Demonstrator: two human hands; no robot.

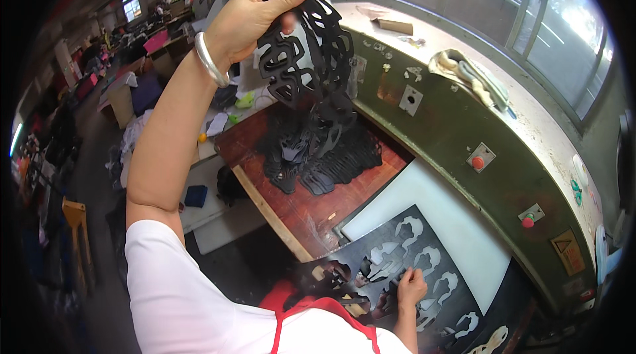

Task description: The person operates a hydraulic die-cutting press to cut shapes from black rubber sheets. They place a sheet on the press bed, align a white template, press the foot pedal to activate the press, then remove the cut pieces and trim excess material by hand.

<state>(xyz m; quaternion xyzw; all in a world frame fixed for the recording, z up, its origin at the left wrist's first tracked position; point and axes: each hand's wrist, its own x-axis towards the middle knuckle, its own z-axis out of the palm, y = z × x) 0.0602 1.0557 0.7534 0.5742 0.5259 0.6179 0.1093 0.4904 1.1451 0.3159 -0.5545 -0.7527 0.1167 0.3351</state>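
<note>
My left hand [248, 12] is raised high and grips a bundle of black cut-out pieces [305, 56] that dangle from it. A silver bangle sits on that wrist. Directly below, a heap of black cut pieces [318, 148] lies on the reddish wooden board [311, 211]. My right hand [411, 286] rests low on a black sheet [397, 264] punched with several shoe-part shaped holes, fingers pressing a cut shape. The sheet lies on a white cutting pad [457, 221].
A dark green press machine [464, 122] curves along the right, with red buttons [477, 162] and a rag [464, 72] on its top. Windows run behind it. To the left are a cluttered workshop floor, a yellow stool [76, 215] and boxes.
</note>
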